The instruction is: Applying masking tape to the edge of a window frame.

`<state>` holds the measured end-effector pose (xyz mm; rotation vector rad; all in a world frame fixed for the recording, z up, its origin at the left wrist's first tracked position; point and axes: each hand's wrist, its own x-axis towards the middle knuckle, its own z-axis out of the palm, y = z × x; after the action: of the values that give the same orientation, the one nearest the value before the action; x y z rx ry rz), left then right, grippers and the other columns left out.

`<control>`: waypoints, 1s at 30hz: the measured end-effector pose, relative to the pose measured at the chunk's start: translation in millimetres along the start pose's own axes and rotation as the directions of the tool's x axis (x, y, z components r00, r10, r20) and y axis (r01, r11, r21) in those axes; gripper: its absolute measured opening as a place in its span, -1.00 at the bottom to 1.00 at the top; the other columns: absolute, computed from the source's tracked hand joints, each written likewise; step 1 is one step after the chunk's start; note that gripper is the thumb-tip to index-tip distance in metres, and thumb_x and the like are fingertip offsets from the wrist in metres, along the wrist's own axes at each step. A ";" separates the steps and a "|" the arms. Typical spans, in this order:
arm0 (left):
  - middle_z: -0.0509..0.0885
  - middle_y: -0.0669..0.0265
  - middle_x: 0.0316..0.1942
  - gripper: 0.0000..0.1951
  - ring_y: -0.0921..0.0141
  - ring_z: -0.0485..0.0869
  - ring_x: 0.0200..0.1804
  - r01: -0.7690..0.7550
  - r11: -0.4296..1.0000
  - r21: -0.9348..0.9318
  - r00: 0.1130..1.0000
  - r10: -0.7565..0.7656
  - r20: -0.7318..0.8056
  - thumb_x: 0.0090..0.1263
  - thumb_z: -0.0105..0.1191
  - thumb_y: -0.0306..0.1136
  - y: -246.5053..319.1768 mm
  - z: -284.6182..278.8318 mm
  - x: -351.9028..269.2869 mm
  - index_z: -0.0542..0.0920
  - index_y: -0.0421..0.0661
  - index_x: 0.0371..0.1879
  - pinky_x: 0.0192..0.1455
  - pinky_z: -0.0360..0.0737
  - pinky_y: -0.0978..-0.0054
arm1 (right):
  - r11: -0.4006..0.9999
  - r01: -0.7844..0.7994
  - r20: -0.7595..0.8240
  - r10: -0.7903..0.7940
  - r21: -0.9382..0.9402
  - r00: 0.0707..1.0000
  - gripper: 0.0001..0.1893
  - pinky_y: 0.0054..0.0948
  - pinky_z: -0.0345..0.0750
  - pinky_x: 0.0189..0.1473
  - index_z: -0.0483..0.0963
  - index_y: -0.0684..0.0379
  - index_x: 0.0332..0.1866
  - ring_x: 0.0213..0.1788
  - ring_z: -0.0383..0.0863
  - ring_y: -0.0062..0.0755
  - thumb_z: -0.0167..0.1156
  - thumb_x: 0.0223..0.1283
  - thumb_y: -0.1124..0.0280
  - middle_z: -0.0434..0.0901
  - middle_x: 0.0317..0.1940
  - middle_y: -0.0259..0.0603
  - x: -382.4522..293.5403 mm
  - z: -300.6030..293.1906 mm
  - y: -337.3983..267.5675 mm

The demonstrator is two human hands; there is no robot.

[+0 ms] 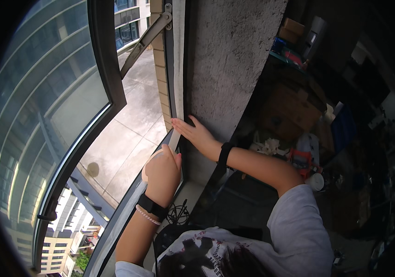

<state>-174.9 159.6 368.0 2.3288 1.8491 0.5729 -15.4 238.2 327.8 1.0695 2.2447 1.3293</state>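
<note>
My left hand (164, 173) grips a roll of tape (144, 174), mostly hidden behind the fingers, at the lower corner of the window opening. A pale strip of tape (174, 140) stretches up from the roll to the window frame (168, 83). Flat against the frame, just above that corner, lies my right hand (197, 136), fingers extended over the strip's upper end and thumb apart. Further up, a whitish band (179, 62) runs along the frame's side. Another pale band (114, 225) follows the lower frame member beside my left forearm.
The window sash (114, 90) stands swung outward on a metal stay arm (145, 41), with a drop outside. A rough concrete wall (225, 52) borders the frame. Coiled black cable (178, 213) lies on the sill. Cardboard boxes (291, 110) and a red basket (300, 161) are at right.
</note>
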 end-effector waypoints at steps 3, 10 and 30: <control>0.60 0.05 -0.56 -0.62 0.10 0.62 -0.46 -0.070 0.990 0.126 0.993 0.057 0.104 0.31 -0.05 -0.05 -20.1 13.0 21.4 0.47 -0.19 -0.44 -0.42 0.54 0.18 | 0.998 -0.006 -0.005 0.006 -0.062 1.000 -0.40 -0.32 0.16 0.33 0.03 0.13 0.40 0.48 -0.25 -0.41 -0.12 0.24 0.25 -0.11 0.44 -0.29 1.8 1.2 -6.2; 0.59 0.05 -0.58 -0.44 0.09 0.60 -0.43 -0.019 0.978 -0.210 0.936 0.091 0.339 0.18 0.01 0.16 -55.3 5.1 15.0 0.55 -0.24 -0.50 -0.36 0.49 0.26 | 0.999 -0.025 0.010 0.025 -0.039 1.000 -0.40 -0.35 0.21 0.30 0.04 0.18 0.39 0.47 -0.20 -0.37 -0.11 0.24 0.25 -0.06 0.42 -0.26 -3.7 -0.8 -12.7; 0.47 0.02 -0.67 -0.46 0.09 0.47 -0.54 -0.159 0.907 -0.390 0.987 0.155 -0.040 0.29 -0.03 0.02 -83.2 12.8 33.2 0.47 -0.29 -0.69 -0.47 0.36 0.27 | 0.987 -0.031 0.025 0.035 -0.156 0.999 -0.43 -0.42 0.26 0.28 0.08 0.17 0.38 0.44 -0.15 -0.24 -0.08 0.24 0.34 -0.03 0.40 -0.20 6.6 11.0 -31.7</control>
<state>-240.2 214.0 337.1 2.2091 1.3930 0.8818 -27.1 240.8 295.8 1.0672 2.0727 1.4675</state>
